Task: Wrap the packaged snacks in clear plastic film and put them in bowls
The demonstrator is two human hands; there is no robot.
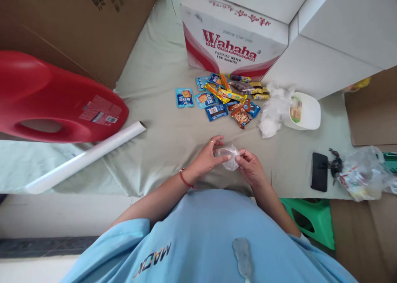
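Between my two hands, close to the front edge of the covered table, is a small crumpled piece of clear plastic (pixel 231 162), which looks like a thin bag. My left hand (pixel 208 157) pinches its left side with the thumb, the other fingers curving behind. On the right side, the thumb and fingertips of my right hand (pixel 250 165) grip it. A pile of wrapped snacks (pixel 228 97) lies beyond my hands, with blue, yellow and brown packets. To the right of the pile sits a heap of similar clear plastic (pixel 271 113), touching a white plastic tub (pixel 308 111).
A Wahaha water carton (pixel 232 43) stands behind the snacks, beside white boxes (pixel 338 39). At left are a red jug (pixel 62 101), a large cardboard box (pixel 80 22) and a white roll (pixel 87 158). A phone (pixel 319 171), keys (pixel 335 164) and a plastic bag (pixel 362 173) lie at right.
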